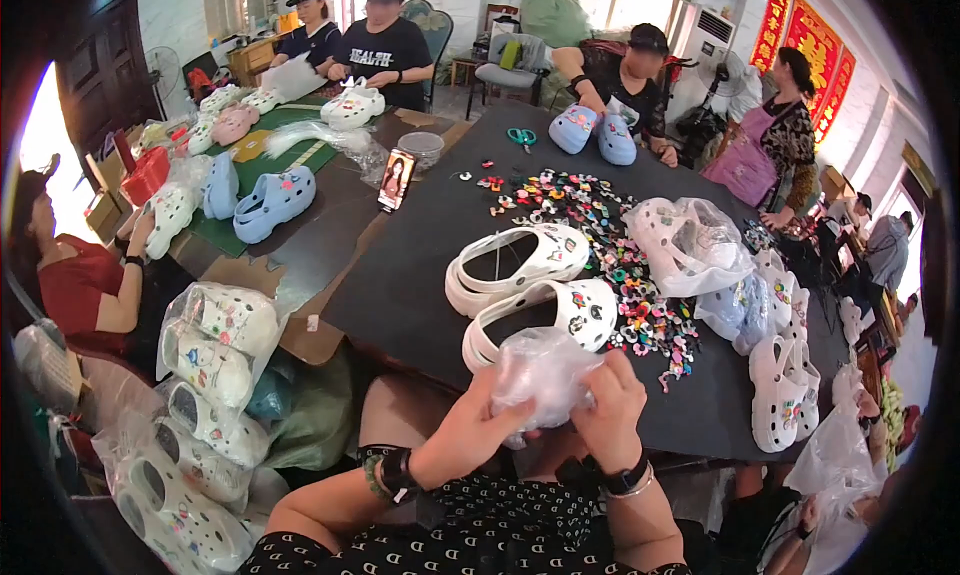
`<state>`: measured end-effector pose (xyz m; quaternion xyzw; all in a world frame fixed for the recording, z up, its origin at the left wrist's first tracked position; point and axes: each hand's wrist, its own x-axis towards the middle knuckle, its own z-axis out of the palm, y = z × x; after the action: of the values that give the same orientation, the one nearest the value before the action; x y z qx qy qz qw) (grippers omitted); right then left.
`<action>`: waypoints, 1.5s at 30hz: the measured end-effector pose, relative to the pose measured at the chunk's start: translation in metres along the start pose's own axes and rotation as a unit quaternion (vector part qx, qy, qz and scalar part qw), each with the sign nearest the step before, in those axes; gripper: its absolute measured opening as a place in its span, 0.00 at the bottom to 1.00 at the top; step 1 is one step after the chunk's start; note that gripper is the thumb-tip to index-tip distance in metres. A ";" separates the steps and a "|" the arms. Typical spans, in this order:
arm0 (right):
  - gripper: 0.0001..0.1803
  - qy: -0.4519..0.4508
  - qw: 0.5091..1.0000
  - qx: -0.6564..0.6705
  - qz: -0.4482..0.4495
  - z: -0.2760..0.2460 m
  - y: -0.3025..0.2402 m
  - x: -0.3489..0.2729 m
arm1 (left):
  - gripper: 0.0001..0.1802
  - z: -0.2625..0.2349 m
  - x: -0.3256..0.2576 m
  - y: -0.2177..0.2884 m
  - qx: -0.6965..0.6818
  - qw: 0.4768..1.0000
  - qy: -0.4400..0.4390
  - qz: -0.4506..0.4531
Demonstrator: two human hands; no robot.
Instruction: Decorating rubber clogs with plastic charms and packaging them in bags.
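Observation:
A crumpled clear plastic bag [543, 373] is bunched between my two hands, just above the table's near edge. My left hand [468, 427] grips it from the left, fingers curled round its side. My right hand [612, 407] pinches its right side with thumb and fingers. Beyond the bag stands a pair of white clogs: the nearer clog [590, 313] is partly hidden by the bag, and the farther clog [550, 249] lies behind it. Both bear small coloured charms. A heap of loose charms [640, 315] spreads to their right.
Bagged white clogs [680, 237] and unbagged white clogs [772, 400] line the table's right. Stacked bagged clogs [205, 360] rise at my left. Across the dark table [420, 275], a person holds blue clogs [575, 130]. A propped phone [397, 180] and teal scissors [522, 138] lie beyond.

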<state>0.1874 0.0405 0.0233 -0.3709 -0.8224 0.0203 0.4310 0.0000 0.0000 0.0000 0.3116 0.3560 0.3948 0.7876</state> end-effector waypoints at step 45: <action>0.12 -0.048 0.987 -0.082 0.132 0.019 0.114 -0.071 | 0.08 -0.061 0.150 0.112 0.819 0.446 0.102 0.347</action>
<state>0.2657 0.0842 -0.0780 -0.5085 -0.7849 0.0271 0.3531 -0.0286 0.1943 0.0054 0.8673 0.4538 0.1895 -0.0775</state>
